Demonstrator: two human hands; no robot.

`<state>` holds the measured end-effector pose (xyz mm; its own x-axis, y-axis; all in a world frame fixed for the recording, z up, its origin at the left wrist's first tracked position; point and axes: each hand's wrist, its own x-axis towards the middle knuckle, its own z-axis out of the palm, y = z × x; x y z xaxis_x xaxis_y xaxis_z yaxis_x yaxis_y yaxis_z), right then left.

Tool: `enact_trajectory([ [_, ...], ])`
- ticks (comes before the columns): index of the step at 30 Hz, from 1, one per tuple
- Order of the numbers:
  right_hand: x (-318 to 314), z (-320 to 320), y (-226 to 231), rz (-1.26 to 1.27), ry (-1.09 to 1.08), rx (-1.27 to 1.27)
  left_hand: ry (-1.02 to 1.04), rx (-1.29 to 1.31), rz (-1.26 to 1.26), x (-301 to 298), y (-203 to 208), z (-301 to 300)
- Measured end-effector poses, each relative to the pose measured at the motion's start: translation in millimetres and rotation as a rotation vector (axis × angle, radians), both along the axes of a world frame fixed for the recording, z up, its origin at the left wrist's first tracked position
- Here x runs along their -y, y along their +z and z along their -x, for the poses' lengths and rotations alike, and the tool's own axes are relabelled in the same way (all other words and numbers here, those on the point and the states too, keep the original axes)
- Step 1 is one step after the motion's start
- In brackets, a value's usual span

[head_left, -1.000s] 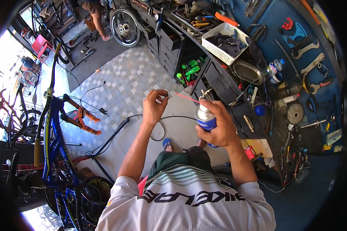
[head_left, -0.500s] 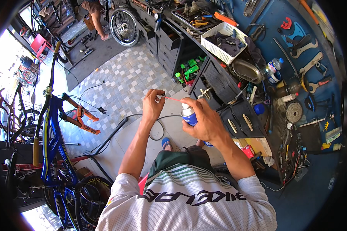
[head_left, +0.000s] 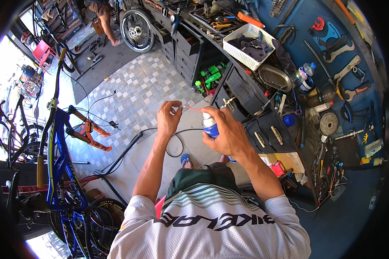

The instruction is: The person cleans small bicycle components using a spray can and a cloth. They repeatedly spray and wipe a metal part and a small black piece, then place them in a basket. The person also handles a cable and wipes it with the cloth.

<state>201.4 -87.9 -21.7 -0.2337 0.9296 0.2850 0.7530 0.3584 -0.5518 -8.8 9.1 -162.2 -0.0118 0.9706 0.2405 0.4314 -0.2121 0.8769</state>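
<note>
My right hand (head_left: 230,131) is wrapped round a blue and white spray can (head_left: 210,126), the index finger on its top. A thin red straw (head_left: 193,108) runs from the can's nozzle leftward to my left hand (head_left: 169,116). The left fingers are pinched at the straw's far end on a small light-coloured piece, too small and partly covered to name. Both hands are held up in front of my body, above the floor.
A blue bicycle frame (head_left: 57,159) with an orange fork (head_left: 89,131) stands at the left. Along the right runs a dark workbench with drawers (head_left: 245,90), a white basket (head_left: 249,60) and many tools. A wheel (head_left: 138,31) leans at the back, near another person's leg (head_left: 107,26).
My left hand has shifted slightly left, and its fingers have turned a little. The can in my right hand has stayed almost in place.
</note>
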Motion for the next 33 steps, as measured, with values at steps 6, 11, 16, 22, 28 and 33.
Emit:
enact_trajectory([
  [6,-1,1,-11,0.013,0.007,0.026,-0.024,0.848,0.694,-11,-19,11],
  [11,-1,9,-23,0.049,-0.002,0.08,0.004,1.301,0.926,-23,-35,17],
  [16,0,13,-30,0.041,-0.004,0.068,0.017,1.404,0.95,-27,-41,18],
  [22,-3,12,-30,0.054,-0.016,0.072,0.024,1.209,0.777,-22,-32,12],
  [28,-8,7,-17,0.102,-0.009,0.02,0.066,0.108,0.172,-16,-18,9],
  [33,-10,15,-10,0.118,0.004,0.084,0.019,-0.106,-0.046,-12,-17,11],
])
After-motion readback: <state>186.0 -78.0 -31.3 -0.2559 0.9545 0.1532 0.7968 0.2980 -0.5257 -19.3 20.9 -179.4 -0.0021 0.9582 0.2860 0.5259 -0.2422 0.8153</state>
